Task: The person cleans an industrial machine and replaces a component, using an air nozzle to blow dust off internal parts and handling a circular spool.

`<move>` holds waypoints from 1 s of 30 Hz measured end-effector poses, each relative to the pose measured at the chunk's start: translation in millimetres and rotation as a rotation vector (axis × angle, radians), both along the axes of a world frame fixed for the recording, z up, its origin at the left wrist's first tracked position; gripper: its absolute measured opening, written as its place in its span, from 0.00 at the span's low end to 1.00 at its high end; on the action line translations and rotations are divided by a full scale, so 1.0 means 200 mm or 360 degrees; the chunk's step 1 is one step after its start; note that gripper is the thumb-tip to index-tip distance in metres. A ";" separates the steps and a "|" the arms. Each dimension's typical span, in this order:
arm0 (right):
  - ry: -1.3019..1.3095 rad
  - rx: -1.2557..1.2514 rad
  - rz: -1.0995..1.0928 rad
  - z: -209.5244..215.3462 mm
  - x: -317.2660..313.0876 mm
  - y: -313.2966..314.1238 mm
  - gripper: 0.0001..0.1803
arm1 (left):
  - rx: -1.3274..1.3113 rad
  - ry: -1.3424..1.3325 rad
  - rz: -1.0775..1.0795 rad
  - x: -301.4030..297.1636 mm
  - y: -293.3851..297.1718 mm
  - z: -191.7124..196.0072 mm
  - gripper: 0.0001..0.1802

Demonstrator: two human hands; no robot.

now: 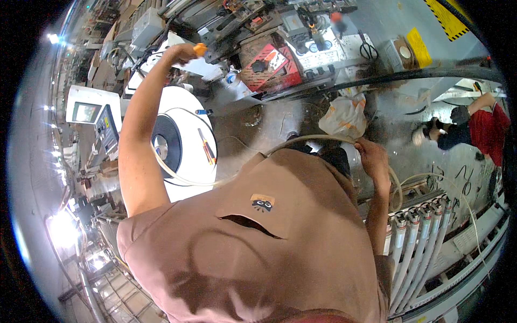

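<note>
My left hand (184, 53) is raised far out to the upper left, closed on an orange-handled tool (200, 49) at a grey machine (237, 24). My right hand (371, 159) is lower right, closed around a pale translucent hose (318, 139) that loops across my brown shirt and curls past my wrist. A white round spool table (186, 167) with a black reel (168, 141) lies below my left arm; an orange-handled screwdriver (208, 148) rests on it.
A red toolbox (269, 67), scissors (368, 50) and a crumpled plastic bag (344, 116) lie on the grey floor. White ribbed conduits (414, 242) run at lower right. Another person in red (484, 126) crouches at the right. A control panel screen (86, 112) stands left.
</note>
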State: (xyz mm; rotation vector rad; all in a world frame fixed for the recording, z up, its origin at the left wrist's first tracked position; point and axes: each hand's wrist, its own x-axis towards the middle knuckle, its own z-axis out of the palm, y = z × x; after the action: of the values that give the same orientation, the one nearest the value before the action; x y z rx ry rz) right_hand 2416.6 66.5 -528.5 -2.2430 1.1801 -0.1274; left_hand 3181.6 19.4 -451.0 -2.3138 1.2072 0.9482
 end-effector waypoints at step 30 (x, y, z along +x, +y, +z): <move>0.0445 0.0429 -0.0267 -0.34 0.15 0.44 0.14 | -0.0183 0.0250 -0.1278 -1.66 0.62 -1.75 0.19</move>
State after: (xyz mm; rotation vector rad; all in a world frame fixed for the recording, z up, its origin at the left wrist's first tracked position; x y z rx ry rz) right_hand 2447.6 155.1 -597.0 -1.9670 1.4383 0.2736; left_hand 2849.9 144.3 -800.4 -1.5731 2.0587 0.7620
